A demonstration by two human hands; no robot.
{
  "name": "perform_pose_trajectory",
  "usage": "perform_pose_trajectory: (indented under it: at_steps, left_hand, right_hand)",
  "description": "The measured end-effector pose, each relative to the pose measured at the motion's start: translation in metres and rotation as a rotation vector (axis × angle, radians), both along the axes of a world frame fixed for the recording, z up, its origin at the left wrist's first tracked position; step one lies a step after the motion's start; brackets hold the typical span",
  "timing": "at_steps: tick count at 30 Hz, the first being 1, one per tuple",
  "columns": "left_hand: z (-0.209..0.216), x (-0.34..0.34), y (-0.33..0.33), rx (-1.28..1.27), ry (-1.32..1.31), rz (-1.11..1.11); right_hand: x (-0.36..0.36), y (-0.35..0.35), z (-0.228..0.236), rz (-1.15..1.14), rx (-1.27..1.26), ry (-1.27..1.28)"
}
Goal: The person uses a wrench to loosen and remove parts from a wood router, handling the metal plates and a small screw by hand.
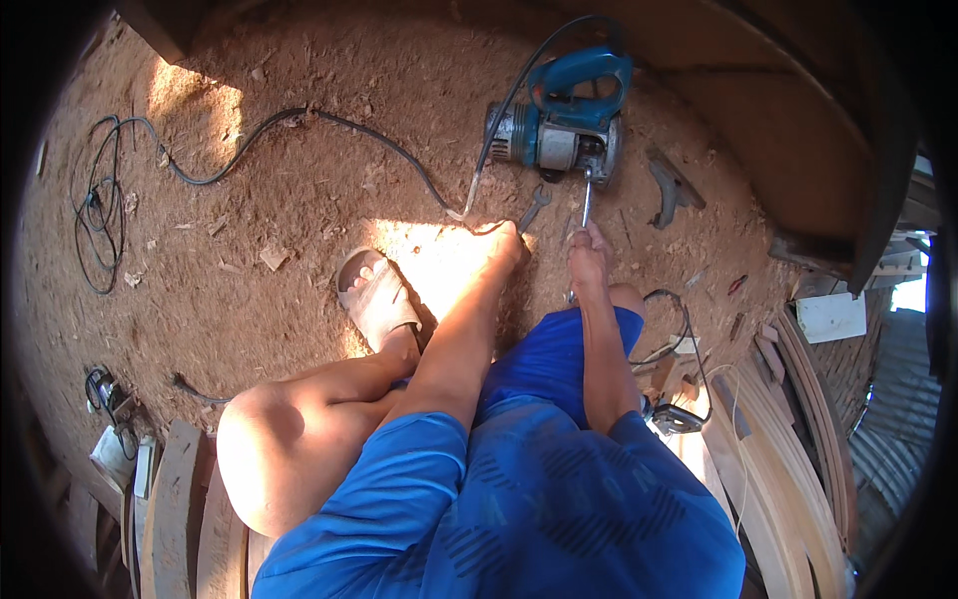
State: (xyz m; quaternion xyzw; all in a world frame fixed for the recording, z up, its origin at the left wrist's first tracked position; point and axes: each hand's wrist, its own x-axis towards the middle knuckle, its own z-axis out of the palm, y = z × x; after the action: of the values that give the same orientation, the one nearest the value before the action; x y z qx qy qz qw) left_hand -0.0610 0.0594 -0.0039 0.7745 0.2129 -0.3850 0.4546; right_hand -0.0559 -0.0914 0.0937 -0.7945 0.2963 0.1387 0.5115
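1. Head view: a teal-and-silver power tool (557, 148) lies on the dirt ground (299, 200), ahead of the person.
2. Right hand (589, 246): its fingers close around the lower shaft of a silver wrench (587, 202), whose far end meets the tool's base.
3. Left hand (505, 243): near the ground, just beside a grey spanner (538, 204); I cannot tell whether its fingers grip anything.
4. Handling, as judged: the tool looks heavy and rigid, best lifted by its loop handle (584, 68), clear of the cord (486, 152). The wrench seems light, stiff and smooth, so perhaps slippery; hold it low on the shaft.
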Motion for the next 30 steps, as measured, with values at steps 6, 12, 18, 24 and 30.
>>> perform_pose_trajectory:
  at_steps: [6,12,18,24,30]
  left_hand:
    - [0.096,0.061,0.004,-0.362,-0.348,-0.196]
    - [0.129,0.054,-0.007,-0.157,-0.530,-0.679]
    - [0.077,0.058,-0.020,-0.779,-0.255,-0.477]
    - [0.061,0.041,-0.023,-0.947,0.018,0.403]
    - [0.082,0.058,-0.020,-1.329,0.134,0.700]
  right_hand:
    - [-0.015,0.003,0.053,-0.036,0.213,0.131]
    - [-0.007,-0.010,0.088,-0.073,0.495,0.252]
    - [-0.008,-0.023,0.089,-0.411,0.932,0.307]
    - [-0.009,-0.019,0.100,0.023,0.569,0.196]
    - [-0.027,0.003,0.083,0.143,0.245,0.178]
